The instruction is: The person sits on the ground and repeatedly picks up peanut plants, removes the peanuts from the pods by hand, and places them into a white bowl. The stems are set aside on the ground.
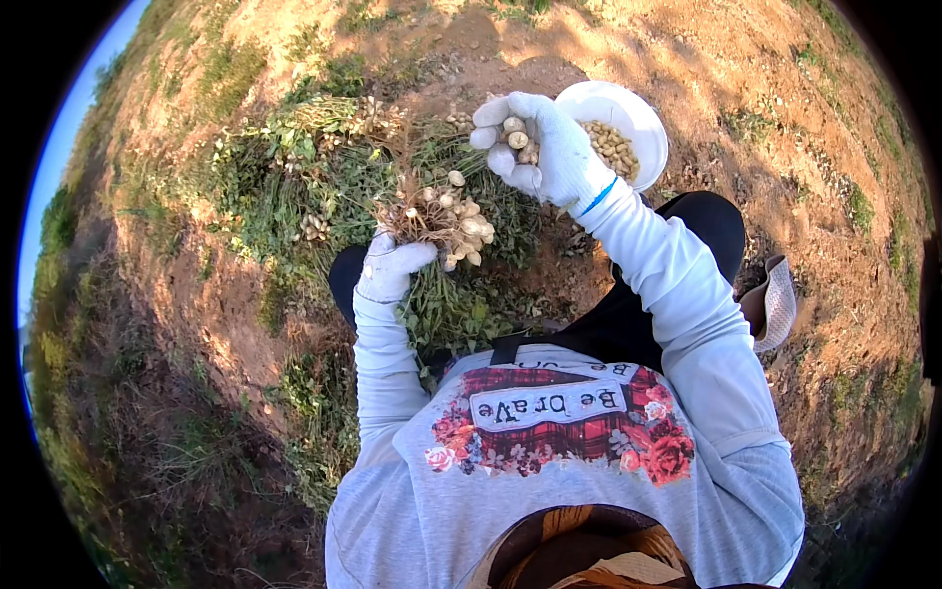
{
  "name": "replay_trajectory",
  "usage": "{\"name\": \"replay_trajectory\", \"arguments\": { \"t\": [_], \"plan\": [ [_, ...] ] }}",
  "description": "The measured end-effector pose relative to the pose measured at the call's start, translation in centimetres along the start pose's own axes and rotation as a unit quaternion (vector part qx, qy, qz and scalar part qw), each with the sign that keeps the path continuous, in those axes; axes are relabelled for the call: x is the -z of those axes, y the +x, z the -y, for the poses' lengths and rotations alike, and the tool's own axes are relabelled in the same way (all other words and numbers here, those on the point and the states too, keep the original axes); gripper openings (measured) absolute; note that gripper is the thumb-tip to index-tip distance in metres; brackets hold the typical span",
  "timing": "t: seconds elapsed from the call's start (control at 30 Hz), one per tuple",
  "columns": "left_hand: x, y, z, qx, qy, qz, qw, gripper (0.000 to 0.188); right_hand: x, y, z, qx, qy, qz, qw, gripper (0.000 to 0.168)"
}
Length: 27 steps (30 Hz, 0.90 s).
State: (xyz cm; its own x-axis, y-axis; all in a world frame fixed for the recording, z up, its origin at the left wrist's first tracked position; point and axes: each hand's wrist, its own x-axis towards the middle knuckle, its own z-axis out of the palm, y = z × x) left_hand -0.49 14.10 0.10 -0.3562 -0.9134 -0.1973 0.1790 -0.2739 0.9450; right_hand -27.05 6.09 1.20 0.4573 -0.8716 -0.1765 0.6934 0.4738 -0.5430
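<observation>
My left hand (394, 266), in a white glove, grips a pulled peanut plant (434, 221) whose roots carry a cluster of pale pods. Its leafy green stems hang below the hand towards my lap. Loose peanut pods (517, 138) lie in the curled fingers of my right hand (544, 147), also white-gloved, with the palm side showing. Just behind that hand a white plastic bucket (651, 140) stands on the soil, holding more picked pods. The hand and wrist cover part of the bucket's near left side.
Heaped peanut plants (309, 177) with leaves and pods lie ahead and to the left. My bent knees, in black trousers, flank the work. A hat or shoe-like item (773, 305) lies on the dry soil at right. Grass and weeds grow along the left.
</observation>
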Motion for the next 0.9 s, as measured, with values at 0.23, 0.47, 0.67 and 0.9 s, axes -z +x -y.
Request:
{"name": "replay_trajectory", "arguments": {
  "t": [0.23,0.47,0.67,0.9],
  "plan": [
    [0.0,0.4,-0.2,-0.011,0.011,-0.006,1.0,0.071,-0.1,0.1,-0.8,-0.09,-0.275,0.011,0.957,0.026],
    [1.6,0.4,0.9,0.0,0.021,0.027,0.999,0.071,-0.5,-0.4,-1.3,-0.096,-0.43,0.079,0.894,0.03],
    [3.7,-0.9,2.9,-0.049,-0.159,-0.023,0.986,0.052,1.1,-0.3,0.4,-0.102,-0.285,0.192,0.934,0.029],
    [1.0,-2.0,2.4,0.012,-0.181,-0.105,0.978,0.029,-0.7,0.0,-1.5,-0.105,-0.12,0.044,0.986,0.039]
  ]
}}
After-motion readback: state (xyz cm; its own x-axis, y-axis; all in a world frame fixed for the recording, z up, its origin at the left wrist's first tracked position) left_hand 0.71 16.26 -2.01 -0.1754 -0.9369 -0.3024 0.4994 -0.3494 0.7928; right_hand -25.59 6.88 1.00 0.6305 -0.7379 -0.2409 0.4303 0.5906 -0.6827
